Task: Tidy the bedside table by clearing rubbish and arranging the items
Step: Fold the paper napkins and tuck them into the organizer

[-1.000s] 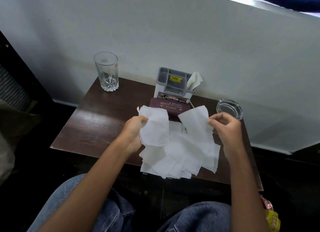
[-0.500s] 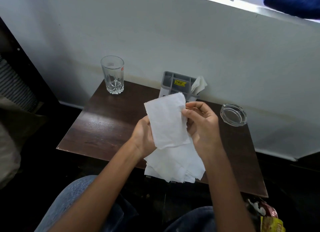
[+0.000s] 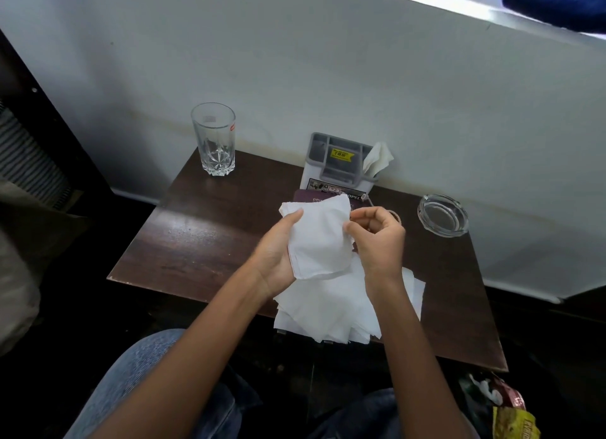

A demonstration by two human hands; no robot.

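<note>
Dark glossy wooden bedside table point(image 3: 203, 241) against white wall. I see left hand point(image 3: 278, 251) and right hand point(image 3: 377, 238) pinching soft white tissue point(image 3: 321, 238) above loose tissue pile point(image 3: 331, 307); cut-glass tumbler point(image 3: 214, 140), round glass ashtray point(image 3: 442, 214), grey plastic organiser point(image 3: 341, 163) behind.

My dark wooden table point(image 3: 203, 241) stands against a pale white wall point(image 3: 295, 61); daylight glares from a window ledge point(image 3: 426, 2) above, and the floor point(image 3: 49, 356) lies shadowed.
</note>
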